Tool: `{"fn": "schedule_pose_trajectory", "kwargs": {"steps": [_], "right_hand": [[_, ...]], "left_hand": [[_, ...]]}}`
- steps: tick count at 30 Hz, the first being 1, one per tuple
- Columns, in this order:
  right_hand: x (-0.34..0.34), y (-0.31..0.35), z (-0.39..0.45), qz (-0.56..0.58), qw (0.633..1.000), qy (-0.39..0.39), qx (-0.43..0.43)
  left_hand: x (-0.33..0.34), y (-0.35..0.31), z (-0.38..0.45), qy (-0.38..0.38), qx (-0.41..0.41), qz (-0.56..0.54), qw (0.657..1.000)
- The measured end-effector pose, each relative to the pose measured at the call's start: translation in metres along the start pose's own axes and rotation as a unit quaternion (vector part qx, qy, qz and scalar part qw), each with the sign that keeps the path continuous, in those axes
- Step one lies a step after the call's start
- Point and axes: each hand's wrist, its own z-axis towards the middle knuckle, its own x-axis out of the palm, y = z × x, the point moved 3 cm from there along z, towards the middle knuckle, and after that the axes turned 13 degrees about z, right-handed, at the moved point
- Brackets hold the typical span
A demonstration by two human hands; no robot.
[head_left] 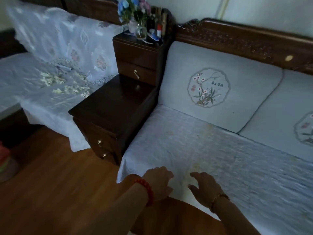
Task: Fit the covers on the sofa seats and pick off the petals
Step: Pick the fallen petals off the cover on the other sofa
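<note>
A white embroidered cover (211,150) lies spread over the seat of the right-hand sofa. My left hand (159,182), with a red bead bracelet, rests on the cover's front edge with fingers loosely bent. My right hand (205,187), with a gold bracelet, hovers or rests on the cover just beside it, fingers spread and relaxed. Neither hand visibly grips the cloth. On the left sofa, a lace cover (55,68) drapes over back and seat, and pale petals (64,83) lie scattered on it.
A dark wooden stepped cabinet (115,106) with drawers stands between the two sofas, holding a glass vase of flowers (135,16) and small bottles. Embroidered back cushions (220,85) lean on the carved wooden backrest. The wooden floor (50,184) stretches to the left.
</note>
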Motion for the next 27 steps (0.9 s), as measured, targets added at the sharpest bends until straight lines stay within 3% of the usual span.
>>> {"fn": "schedule_pose_trajectory", "kwargs": {"steps": [13,27], "right_hand": [[0.040,0.192,0.039,-0.027,0.999,-0.022,-0.026],[0.066,0.335,0.100,-0.071,0.989,0.039,-0.121]], "left_hand": [[-0.061,0.173,-0.078,-0.071,-0.013,-0.009,0.997],[-0.078,0.300,-0.120,-0.145,-0.093,-0.077,0.982]]}}
